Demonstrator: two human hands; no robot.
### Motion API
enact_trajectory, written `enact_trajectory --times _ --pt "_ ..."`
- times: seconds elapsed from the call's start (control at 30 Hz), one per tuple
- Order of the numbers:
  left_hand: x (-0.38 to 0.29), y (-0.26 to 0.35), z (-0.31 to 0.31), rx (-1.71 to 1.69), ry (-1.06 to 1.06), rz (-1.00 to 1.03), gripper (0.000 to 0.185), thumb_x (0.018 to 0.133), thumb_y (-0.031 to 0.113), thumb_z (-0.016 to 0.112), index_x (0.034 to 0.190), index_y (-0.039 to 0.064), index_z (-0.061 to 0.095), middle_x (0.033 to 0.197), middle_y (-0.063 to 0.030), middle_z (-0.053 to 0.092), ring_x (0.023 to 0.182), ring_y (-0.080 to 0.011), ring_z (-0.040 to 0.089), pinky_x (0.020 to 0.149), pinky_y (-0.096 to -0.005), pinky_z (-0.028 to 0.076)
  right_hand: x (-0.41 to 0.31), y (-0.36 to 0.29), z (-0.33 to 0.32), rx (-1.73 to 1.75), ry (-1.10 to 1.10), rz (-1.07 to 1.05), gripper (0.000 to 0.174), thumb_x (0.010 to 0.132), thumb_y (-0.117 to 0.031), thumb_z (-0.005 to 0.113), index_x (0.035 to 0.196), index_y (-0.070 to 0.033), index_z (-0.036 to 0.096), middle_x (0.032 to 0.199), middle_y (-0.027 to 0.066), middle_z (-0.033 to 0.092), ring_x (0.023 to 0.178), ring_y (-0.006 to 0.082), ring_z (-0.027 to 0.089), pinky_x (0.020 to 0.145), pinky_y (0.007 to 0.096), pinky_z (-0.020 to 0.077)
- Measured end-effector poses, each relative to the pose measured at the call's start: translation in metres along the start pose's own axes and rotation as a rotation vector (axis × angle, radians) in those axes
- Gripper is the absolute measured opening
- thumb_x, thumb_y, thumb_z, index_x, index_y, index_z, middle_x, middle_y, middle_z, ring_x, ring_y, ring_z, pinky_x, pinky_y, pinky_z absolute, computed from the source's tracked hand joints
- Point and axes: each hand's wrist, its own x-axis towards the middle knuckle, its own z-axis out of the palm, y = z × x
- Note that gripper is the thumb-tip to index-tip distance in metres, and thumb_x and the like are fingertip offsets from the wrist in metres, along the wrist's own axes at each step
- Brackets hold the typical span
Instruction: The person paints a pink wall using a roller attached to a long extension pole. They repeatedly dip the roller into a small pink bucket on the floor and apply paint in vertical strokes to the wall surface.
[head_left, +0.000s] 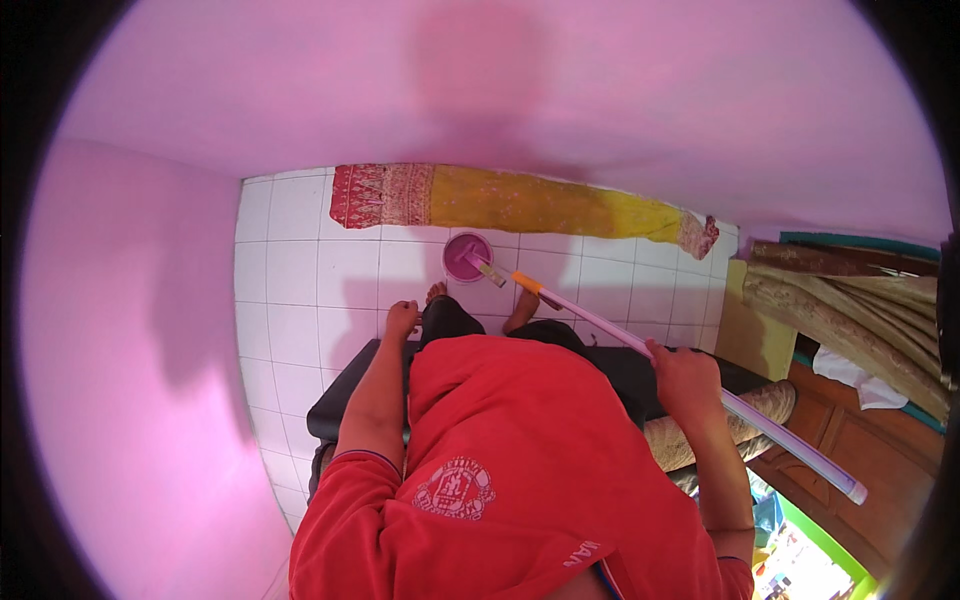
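My right hand (686, 379) is closed around a long pale pole (600, 321) that slants from lower right up to the left. An orange grip or fitting (527, 283) sits at the pole's far end, above my foot. Beyond it, a round bucket of pink paint (459, 247) stands on the white floor tiles. A pink-smeared tool with a handle (491, 272), perhaps a brush, rests in the bucket, its handle end over the rim. My left hand (403, 319) hangs beside my left knee, fingers curled; whether it holds anything cannot be told.
A red and yellow patterned cloth (525, 199) lies along the foot of the pink wall (675, 112). Another pink wall (135, 300) rises at the left. A black bench or seat (341, 405) is behind my legs. Draped curtains (847, 322) and a wooden cabinet (870, 472) stand at the right.
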Motion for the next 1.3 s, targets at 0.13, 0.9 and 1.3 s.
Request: enact_trajectory --times 0.13,0.9,1.3 --pt "0.000 0.002 0.003 -0.027 -0.004 0.019 0.036 0.100 0.030 0.053 0.108 -0.004 0.064 0.086 -0.0131 0.072 0.065 -0.0211 0.070 0.051 -0.0345 0.055 0.002 0.004 0.012 0.025 -0.006 0.026 0.031 0.097 -0.025 0.057 0.126 -0.020 0.067 0.077 0.0127 0.067 0.069 0.0314 0.068 0.064 0.0449 0.0526" --pt "0.000 0.007 -0.001 0.021 -0.053 -0.004 0.042 0.101 0.034 0.051 0.119 -0.003 0.058 0.099 -0.0162 0.071 0.077 -0.0257 0.072 0.058 -0.0381 0.058 -0.008 0.011 0.009 0.025 -0.040 0.023 0.033 0.096 -0.026 0.058 0.128 -0.021 0.066 0.074 0.0123 0.066 0.068 0.0332 0.067 0.062 0.0461 0.0527" --pt "0.003 0.025 0.022 0.046 -0.074 0.086 0.038 0.100 0.033 0.054 0.110 -0.003 0.062 0.091 -0.0131 0.071 0.073 -0.0211 0.070 0.061 -0.0355 0.058 -0.023 0.044 -0.013 0.136 0.050 0.033 0.030 0.093 -0.025 0.063 0.122 -0.021 0.070 0.075 0.0120 0.065 0.070 0.0319 0.067 0.065 0.0458 0.0528"
